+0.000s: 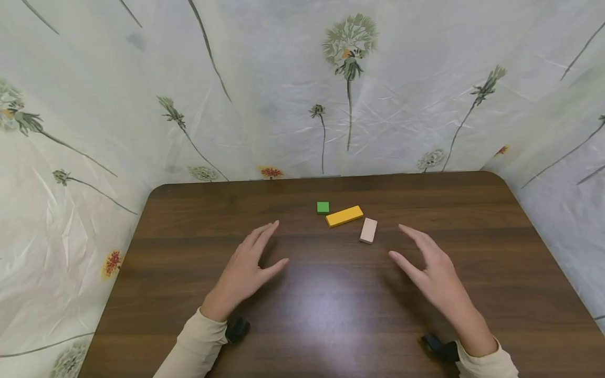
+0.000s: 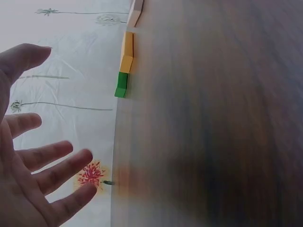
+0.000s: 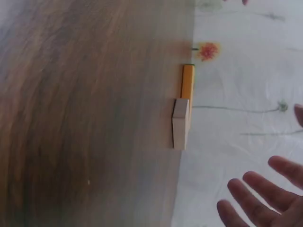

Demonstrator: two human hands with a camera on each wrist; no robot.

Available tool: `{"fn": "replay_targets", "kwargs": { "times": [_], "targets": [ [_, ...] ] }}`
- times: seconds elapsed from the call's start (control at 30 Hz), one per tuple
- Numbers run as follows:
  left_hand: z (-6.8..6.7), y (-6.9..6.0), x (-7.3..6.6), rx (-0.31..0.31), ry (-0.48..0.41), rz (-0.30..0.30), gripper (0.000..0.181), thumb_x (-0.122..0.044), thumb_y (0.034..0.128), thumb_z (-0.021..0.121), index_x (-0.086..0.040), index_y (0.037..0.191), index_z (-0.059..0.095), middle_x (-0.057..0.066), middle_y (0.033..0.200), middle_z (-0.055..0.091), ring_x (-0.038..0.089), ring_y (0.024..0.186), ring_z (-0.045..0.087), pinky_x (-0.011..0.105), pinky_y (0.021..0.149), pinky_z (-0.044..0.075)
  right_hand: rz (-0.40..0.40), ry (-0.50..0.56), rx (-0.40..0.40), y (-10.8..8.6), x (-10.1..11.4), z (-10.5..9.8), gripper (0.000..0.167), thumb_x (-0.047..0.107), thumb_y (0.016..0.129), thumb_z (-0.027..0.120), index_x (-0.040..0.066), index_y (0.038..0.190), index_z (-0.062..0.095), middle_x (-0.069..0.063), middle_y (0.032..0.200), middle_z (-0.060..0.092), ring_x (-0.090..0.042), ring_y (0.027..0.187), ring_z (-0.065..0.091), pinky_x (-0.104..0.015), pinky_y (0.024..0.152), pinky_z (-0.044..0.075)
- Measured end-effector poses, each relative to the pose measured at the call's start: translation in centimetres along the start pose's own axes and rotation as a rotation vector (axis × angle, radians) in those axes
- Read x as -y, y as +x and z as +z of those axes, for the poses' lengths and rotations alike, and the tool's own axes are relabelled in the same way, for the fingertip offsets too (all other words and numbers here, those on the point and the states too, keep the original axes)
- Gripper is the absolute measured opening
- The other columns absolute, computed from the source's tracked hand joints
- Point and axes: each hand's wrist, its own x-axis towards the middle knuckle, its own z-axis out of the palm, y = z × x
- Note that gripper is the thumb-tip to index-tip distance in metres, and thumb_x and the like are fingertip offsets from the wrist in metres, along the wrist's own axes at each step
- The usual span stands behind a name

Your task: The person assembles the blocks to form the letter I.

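Three flat blocks lie near the far side of the table: a small green square block (image 1: pixel 323 208), a long yellow block (image 1: pixel 344 216) and a pale pink block (image 1: pixel 368 231). My left hand (image 1: pixel 246 270) hovers left of them, fingers extended and thumb apart, holding nothing. To their right my right hand (image 1: pixel 435 273) is held up likewise, thumb and fingers spread, touching nothing. The pink block is the nearest to it. In the left wrist view the green block (image 2: pixel 121 85) sits at the end of the yellow block (image 2: pixel 127 52). The right wrist view shows the pink block (image 3: pixel 180 124) in front of the yellow one.
The dark brown wooden table (image 1: pixel 189 226) has rounded far corners. Behind and beside it hangs a pale sheet (image 1: pixel 274 79) printed with dandelions and red flowers. Dark wrist devices show at the left sleeve (image 1: pixel 198 338) and the right sleeve (image 1: pixel 487 362).
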Motion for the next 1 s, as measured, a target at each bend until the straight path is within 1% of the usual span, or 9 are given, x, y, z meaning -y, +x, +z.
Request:
{"fn": "replay_targets", "kwargs": {
  "times": [0.1, 0.17, 0.23, 0.3, 0.5, 0.6, 0.7, 0.77, 1.0],
  "targets": [
    [0.2, 0.6, -0.1, 0.014, -0.097, -0.02, 0.081, -0.047, 0.0948, 0.074, -0.04, 0.162, 0.029, 0.002, 0.151, 0.052, 0.023, 0.133, 0.058, 0.052, 0.106, 0.049, -0.002, 0.052, -0.058, 0.5, -0.5, 0.4, 0.061, 0.026, 0.094, 0.079, 0.021, 0.15, 0.054, -0.011, 0.138, 0.064, -0.016, 0.121, 0.062, -0.026, 0.096, 0.053],
    [0.5, 1.1, -0.2, 0.03, -0.159, -0.038, 0.08, -0.043, 0.0944, 0.075, -0.039, 0.161, 0.031, 0.003, 0.147, 0.056, 0.022, 0.124, 0.062, 0.05, 0.101, 0.052, 0.006, 0.099, -0.078, 0.8, -0.8, 0.6, 0.06, 0.023, 0.092, 0.08, 0.019, 0.147, 0.057, -0.012, 0.134, 0.066, -0.002, 0.113, 0.063, -0.013, 0.087, 0.052],
    [0.8, 1.7, -0.3, 0.049, -0.217, -0.053, 0.079, -0.039, 0.0943, 0.076, -0.035, 0.161, 0.034, 0.005, 0.146, 0.058, 0.021, 0.117, 0.065, 0.047, 0.097, 0.054, 0.028, 0.144, -0.08, 1.2, -1.0, 0.7, 0.059, 0.022, 0.092, 0.081, 0.017, 0.146, 0.058, -0.013, 0.134, 0.068, 0.008, 0.109, 0.062, -0.008, 0.083, 0.052],
    [1.2, 2.3, -0.4, 0.067, -0.271, -0.067, 0.079, -0.035, 0.0941, 0.077, -0.03, 0.161, 0.036, 0.007, 0.145, 0.058, 0.021, 0.114, 0.065, 0.046, 0.095, 0.055, 0.049, 0.17, -0.066, 1.6, -1.1, 0.8, 0.058, 0.025, 0.093, 0.08, 0.017, 0.146, 0.058, -0.013, 0.135, 0.068, 0.01, 0.108, 0.062, -0.008, 0.08, 0.052],
    [2.3, 3.8, -0.6, 0.107, -0.372, -0.072, 0.079, -0.028, 0.0937, 0.079, -0.018, 0.161, 0.038, 0.011, 0.144, 0.059, 0.024, 0.113, 0.066, 0.044, 0.095, 0.056, 0.086, 0.206, -0.029, 2.4, -1.4, 1.4, 0.058, 0.026, 0.092, 0.081, 0.017, 0.144, 0.059, -0.014, 0.138, 0.066, 0.002, 0.105, 0.068, -0.009, 0.077, 0.053],
    [2.9, 4.6, -0.9, 0.121, -0.386, -0.063, 0.08, -0.028, 0.0932, 0.079, -0.018, 0.161, 0.038, 0.012, 0.144, 0.059, 0.026, 0.113, 0.066, 0.045, 0.096, 0.056, 0.084, 0.192, -0.019, 2.9, -1.7, 1.7, 0.059, 0.025, 0.091, 0.082, 0.013, 0.143, 0.059, -0.014, 0.138, 0.067, -0.009, 0.105, 0.072, -0.011, 0.075, 0.054],
    [3.4, 5.3, -1.2, 0.136, -0.395, -0.061, 0.079, -0.03, 0.0935, 0.079, -0.017, 0.161, 0.039, 0.013, 0.144, 0.06, 0.026, 0.113, 0.066, 0.045, 0.096, 0.056, 0.082, 0.164, 0.003, 3.4, -1.8, 2.1, 0.06, 0.026, 0.091, 0.082, 0.011, 0.144, 0.059, -0.015, 0.131, 0.071, -0.025, 0.105, 0.074, -0.014, 0.072, 0.055],
    [3.7, 5.7, -1.4, 0.143, -0.4, -0.058, 0.078, -0.03, 0.0938, 0.079, -0.016, 0.16, 0.039, 0.014, 0.144, 0.06, 0.026, 0.114, 0.066, 0.045, 0.096, 0.056, 0.078, 0.15, 0.016, 3.7, -2.0, 2.3, 0.06, 0.026, 0.09, 0.083, 0.01, 0.144, 0.059, -0.016, 0.127, 0.072, -0.032, 0.105, 0.074, -0.015, 0.072, 0.055],
    [4.9, 7.3, -2.0, 0.157, -0.416, -0.056, 0.073, -0.03, 0.0939, 0.078, -0.014, 0.157, 0.045, 0.014, 0.142, 0.061, 0.026, 0.114, 0.066, 0.042, 0.097, 0.057, 0.056, 0.123, 0.062, 4.8, -2.3, 3.1, 0.058, 0.022, 0.089, 0.084, 0.008, 0.141, 0.062, -0.015, 0.133, 0.067, -0.031, 0.107, 0.073, -0.019, 0.073, 0.056]
  ]
}}
